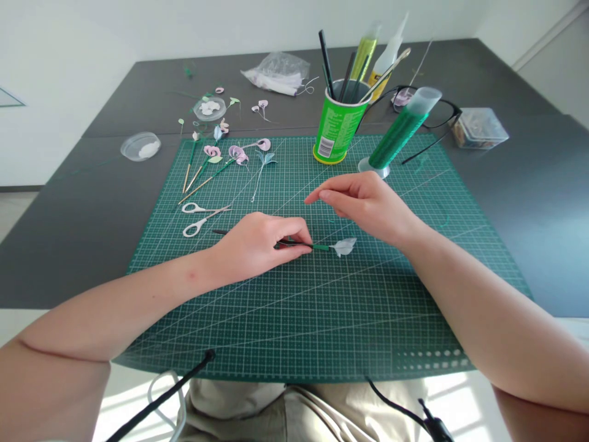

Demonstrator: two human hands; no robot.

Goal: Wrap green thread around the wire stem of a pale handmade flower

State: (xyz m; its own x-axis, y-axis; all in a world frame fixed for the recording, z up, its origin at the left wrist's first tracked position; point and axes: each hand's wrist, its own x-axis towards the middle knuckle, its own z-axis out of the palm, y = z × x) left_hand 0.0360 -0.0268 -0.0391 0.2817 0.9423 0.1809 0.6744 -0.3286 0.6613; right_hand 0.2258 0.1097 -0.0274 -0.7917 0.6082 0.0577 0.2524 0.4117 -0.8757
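Note:
My left hand (262, 242) rests low over the green cutting mat (294, 319), closed around slim black tweezers (221, 232). Their far end pokes out behind the hand. By the pinched thumb and forefinger, a short green-wrapped stem (321, 247) extends to the right. A small pale leaf-like flower piece (345, 247) sits at its end, just above the mat. My right hand (363, 202) hovers up and right of that piece, forefinger stretched left and thumb pressed close to it. Anything between those fingertips is too small to make out.
White-handled scissors (194, 228) lie left of my left hand. Crocheted flowers (238, 153) on sticks are behind them. A green can (340, 126) of tools and a green tube (398, 138) stand behind my right hand, near glasses (453, 112) and a clear box (481, 129).

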